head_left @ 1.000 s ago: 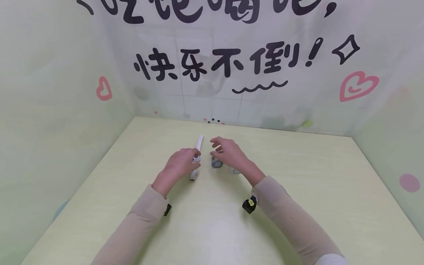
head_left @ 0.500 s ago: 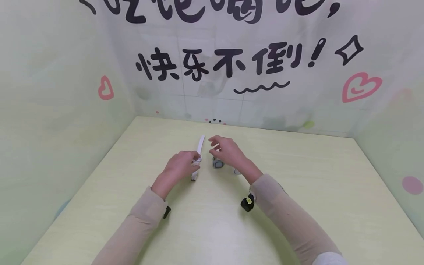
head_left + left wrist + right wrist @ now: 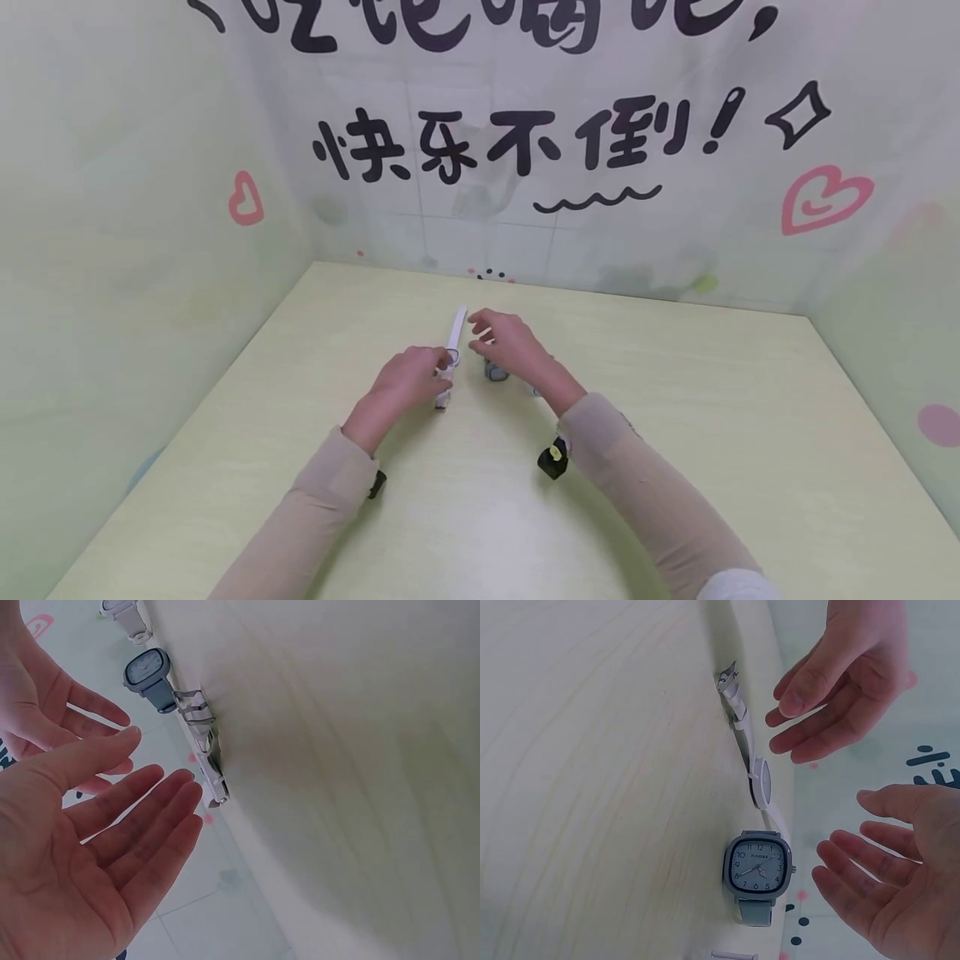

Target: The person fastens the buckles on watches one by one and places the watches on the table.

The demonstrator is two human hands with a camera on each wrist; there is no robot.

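Observation:
My left hand [image 3: 407, 385] hovers just left of a white wristwatch [image 3: 457, 333], which lies stretched out flat on the table with its strap unfastened. Its fingers are relaxed and apart from the watch in the left wrist view. Facing it, my right hand [image 3: 517, 343] is held above a blue-grey wristwatch [image 3: 757, 866] with a square dial. Nothing is between the right fingers either. Beneath the right wrist, a third, pale watch [image 3: 124, 613] is partly hidden in the head view. The left hand partly covers the white watch there.
The watches stand on a pale wooden table [image 3: 480, 500]. Behind it hangs a printed white backdrop [image 3: 360, 225] with black lettering, and similar printed walls rise at both sides. A black wrist camera [image 3: 553, 459] sits under the right cuff.
The head view has shifted slightly. My right hand has drifted a little left, toward the left hand. The watches lie as before, and both hands stay free of them.

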